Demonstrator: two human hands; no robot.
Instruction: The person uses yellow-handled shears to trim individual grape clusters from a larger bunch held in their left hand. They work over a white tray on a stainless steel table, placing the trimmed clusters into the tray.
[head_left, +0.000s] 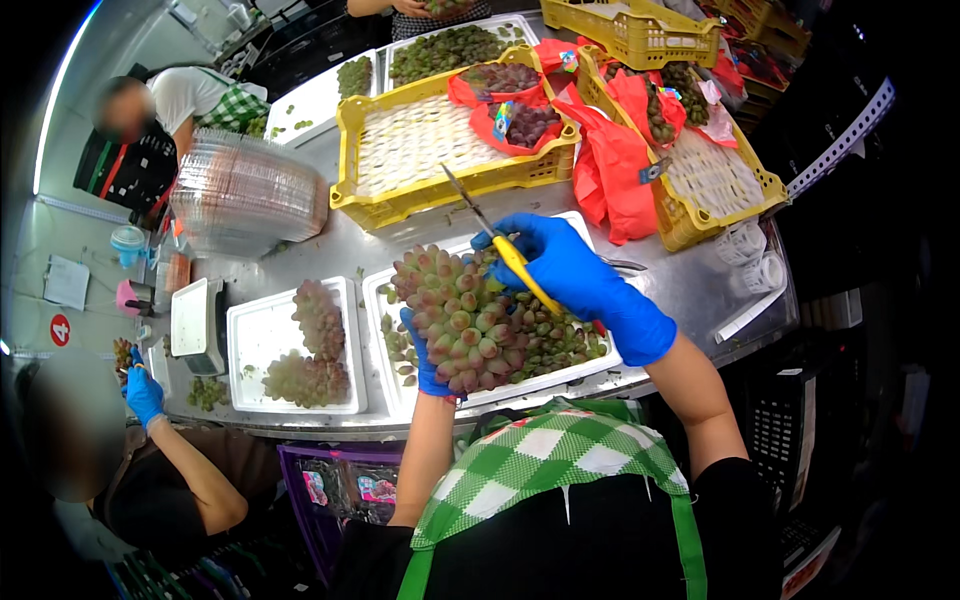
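Observation:
A large bunch of pinkish-green grapes (465, 322) rests in my left hand (429, 360), whose blue-gloved fingers are mostly hidden behind it. My right hand (570, 274), also gloved in blue, holds a pair of scissors (510, 259) with yellow handles. Their blades point up and away, towards a yellow crate. The right fingertips reach the upper right side of the bunch; what they touch there is hidden. Beneath both hands lies a white tray (379, 360) with loose grapes (562, 345) spread over it.
Left stands another white tray (247, 330) with two grape bunches (319, 337), then a scale (196, 326). Stacked clear clamshells (244, 195) and yellow crates (450, 202) (679, 232) stand behind. Red wrapping (611, 180) hangs over a crate edge. Label rolls (761, 270) lie right. Co-workers work nearby.

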